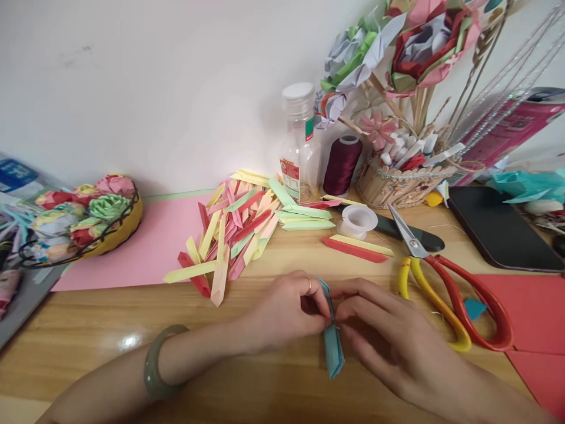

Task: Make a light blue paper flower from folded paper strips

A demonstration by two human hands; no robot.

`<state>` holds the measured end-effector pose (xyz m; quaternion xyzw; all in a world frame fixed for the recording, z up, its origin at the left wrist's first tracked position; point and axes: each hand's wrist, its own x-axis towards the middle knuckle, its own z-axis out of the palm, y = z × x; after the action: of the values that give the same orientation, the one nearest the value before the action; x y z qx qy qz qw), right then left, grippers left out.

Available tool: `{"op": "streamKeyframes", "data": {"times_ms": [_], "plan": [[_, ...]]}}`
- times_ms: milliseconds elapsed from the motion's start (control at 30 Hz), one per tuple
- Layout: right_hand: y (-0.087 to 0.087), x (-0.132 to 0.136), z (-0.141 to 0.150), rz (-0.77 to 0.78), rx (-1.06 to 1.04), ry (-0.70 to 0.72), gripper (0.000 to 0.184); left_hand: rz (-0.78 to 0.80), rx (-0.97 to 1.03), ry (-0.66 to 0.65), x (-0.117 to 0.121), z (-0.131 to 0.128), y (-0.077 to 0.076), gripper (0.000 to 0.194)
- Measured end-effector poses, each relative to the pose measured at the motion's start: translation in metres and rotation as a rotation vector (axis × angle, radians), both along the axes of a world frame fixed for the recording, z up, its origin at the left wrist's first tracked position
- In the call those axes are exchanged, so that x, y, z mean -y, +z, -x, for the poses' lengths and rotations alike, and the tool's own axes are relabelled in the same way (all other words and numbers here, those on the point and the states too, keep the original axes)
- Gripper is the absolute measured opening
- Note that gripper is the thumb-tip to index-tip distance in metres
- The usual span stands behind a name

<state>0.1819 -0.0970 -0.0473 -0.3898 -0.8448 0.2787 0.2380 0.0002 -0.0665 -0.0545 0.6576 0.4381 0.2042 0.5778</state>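
Note:
My left hand (285, 309) and my right hand (388, 338) meet over the wooden table (110, 347), both pinching a folded teal paper strip (333, 352) that stands on edge between them. The left hand wears a ring, and a green bangle (155, 365) sits on its wrist. The fingertips of both hands press the strip near its middle. A pile of folded strips (238, 227) in pink, yellow, green and red lies just beyond the hands.
Scissors (441, 288) with yellow and red handles lie right of the hands. Behind them are a thread spool (342, 165), a small white reel (357, 221), a clear bottle (300, 147), a basket of paper flowers (406, 176), a black tablet (498, 229), red paper (534, 306), pink paper (150, 247) and a bowl of paper roses (88, 215).

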Motion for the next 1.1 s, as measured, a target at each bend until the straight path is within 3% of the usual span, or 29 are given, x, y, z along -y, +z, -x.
{"op": "streamKeyframes", "data": {"times_ms": [133,300,533,733,867,967,1100], "plan": [[-0.004,-0.004,0.0,0.101,-0.037,0.019,0.016,-0.476,-0.096,-0.129,0.004,0.004,0.001,0.01],[-0.008,-0.006,0.002,0.104,-0.039,0.015,0.013,-1.037,-0.132,-0.335,0.004,0.01,-0.004,0.022],[-0.009,-0.008,0.0,0.115,-0.036,0.028,0.023,-1.491,-0.24,-0.475,0.002,0.014,-0.005,0.027],[-0.013,-0.008,0.0,0.079,0.033,0.013,0.02,-1.621,-0.19,-0.565,-0.001,0.012,-0.004,0.023],[-0.014,-0.007,0.003,-0.016,0.069,-0.047,0.011,-1.592,-0.153,-0.567,0.0,0.012,-0.003,0.022],[-0.011,-0.005,0.003,0.016,0.064,-0.121,0.009,-1.563,-0.134,-0.574,0.0,0.013,-0.004,0.022],[-0.007,-0.005,0.001,0.076,-0.016,-0.045,0.017,-1.512,-0.142,-0.608,-0.001,0.016,-0.006,0.021]]}}
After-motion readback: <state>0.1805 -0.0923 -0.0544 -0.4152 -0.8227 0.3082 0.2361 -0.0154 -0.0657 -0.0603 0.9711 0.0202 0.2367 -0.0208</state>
